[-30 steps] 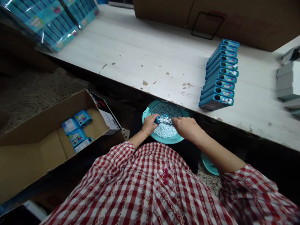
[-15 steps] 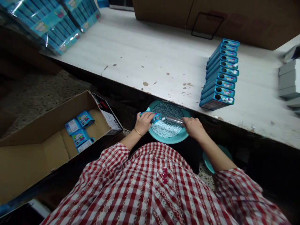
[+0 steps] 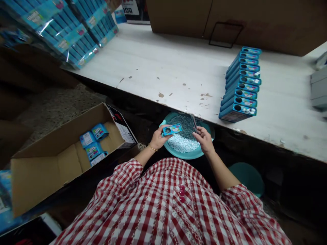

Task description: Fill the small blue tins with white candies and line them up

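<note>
Two-handed over the teal basin [image 3: 187, 156] of white pellets [image 3: 182, 143]; gripping a small blue box [image 3: 175, 129] in the left hand [image 3: 157, 139], above the basin's left part; pinching a slim grayish tool [image 3: 193, 122] in the right hand [image 3: 204, 139], above its right; plus a box row [image 3: 238, 90] beyond the basin, rightward.

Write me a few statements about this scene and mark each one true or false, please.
1. The left hand holds a small blue container. True.
2. The right hand holds nothing. False: it grips a slim tool.
3. Pale pellets lie in the turquoise basin. True.
4. The row of blue containers stands on the floor. False: it stands on the white table.
5. The cardboard box holds blue packs. True.
</note>
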